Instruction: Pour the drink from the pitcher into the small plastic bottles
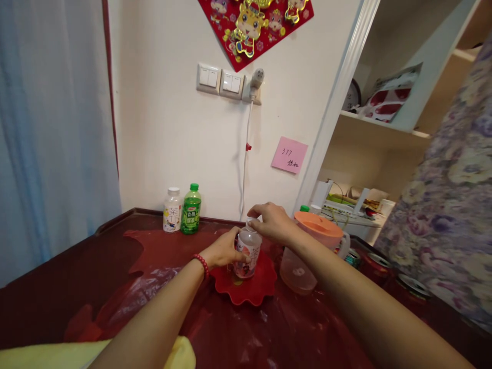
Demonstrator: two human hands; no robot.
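Bottle [252, 252], clear and with a printed label, is shown nearly upright on a red dish [246, 296] with a scalloped rim. Its body is clasped by the left hand [225, 249], whose thumb is laid across the label. Its white cap [250, 222] is pinched by the fingers of the right hand [273, 221], which is brought in from above (the cap is partly covered by them). A red beaded bracelet [202, 265] is worn on the left wrist.

Just to the right of the dish, a pitcher [299, 271] with an orange top is partly crossed by the right forearm; behind it, a green cap [304, 208] is glimpsed. Farther right, cans [412, 285] are partly hidden by the same arm. To the left, near the wall, a white-capped bottle [172, 212] and a green bottle [191, 210] are stood side by side. All are carried by the dark red table [42, 307], at whose near edge a yellow object [184, 352] is partly covered by the left forearm.

On the wall, a plug [257, 79] is seated beside two switch plates [220, 82], and a pink note [289, 155] is fixed lower down.
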